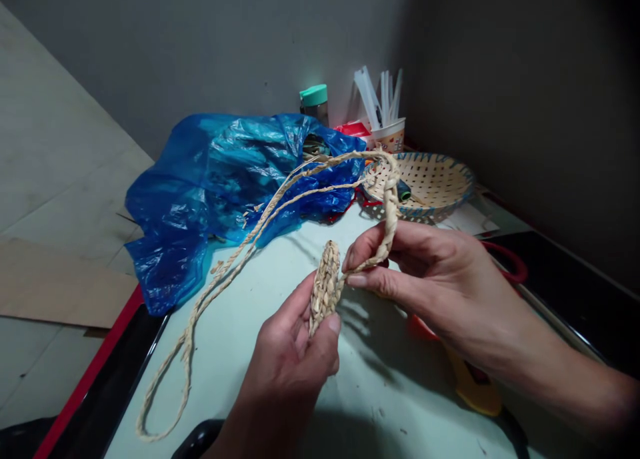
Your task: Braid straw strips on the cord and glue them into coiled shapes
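Between the thumb and fingers of my left hand [300, 359] stands a small woven straw piece [325, 282], tilted slightly and made of braid rows lying side by side. A braided straw cord [391, 209] runs from its right edge. My right hand [425, 265] pinches this cord just beside the woven piece. Beyond the pinch the cord arches up over the fingers and bends left. From there it thins into long twisted strands [235, 255], which trail down to a loop near the table's left edge.
A blue plastic bag [215, 172] lies at the back left. Behind it stand a bottle with a green lid [315, 95] and a paper cup [390, 137] of clear strips. A woven basket [440, 179] sits back right. A yellow-handled tool [475, 385] lies under my right forearm.
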The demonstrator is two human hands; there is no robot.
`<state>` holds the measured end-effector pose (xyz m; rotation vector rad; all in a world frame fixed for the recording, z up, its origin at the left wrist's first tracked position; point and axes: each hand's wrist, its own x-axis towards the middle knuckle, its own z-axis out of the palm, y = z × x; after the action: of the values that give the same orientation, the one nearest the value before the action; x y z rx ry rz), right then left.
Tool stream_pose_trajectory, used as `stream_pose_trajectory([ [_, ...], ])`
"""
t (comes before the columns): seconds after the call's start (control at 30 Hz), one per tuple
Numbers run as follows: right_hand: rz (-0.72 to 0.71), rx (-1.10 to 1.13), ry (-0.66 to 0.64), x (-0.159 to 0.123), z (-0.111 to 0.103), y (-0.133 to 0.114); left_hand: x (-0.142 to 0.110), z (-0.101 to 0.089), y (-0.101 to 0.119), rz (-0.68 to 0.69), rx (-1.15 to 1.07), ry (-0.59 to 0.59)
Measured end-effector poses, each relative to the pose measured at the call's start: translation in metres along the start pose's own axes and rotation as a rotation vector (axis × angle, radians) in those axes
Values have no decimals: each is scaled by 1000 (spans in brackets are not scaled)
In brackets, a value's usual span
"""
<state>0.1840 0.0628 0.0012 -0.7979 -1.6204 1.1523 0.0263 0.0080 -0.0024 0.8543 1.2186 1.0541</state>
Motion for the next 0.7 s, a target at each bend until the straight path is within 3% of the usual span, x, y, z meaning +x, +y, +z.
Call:
stream_pose_trajectory([
  [0.7, 14, -4, 6, 3, 0, 5, -1, -5, 1, -27, 114, -71],
])
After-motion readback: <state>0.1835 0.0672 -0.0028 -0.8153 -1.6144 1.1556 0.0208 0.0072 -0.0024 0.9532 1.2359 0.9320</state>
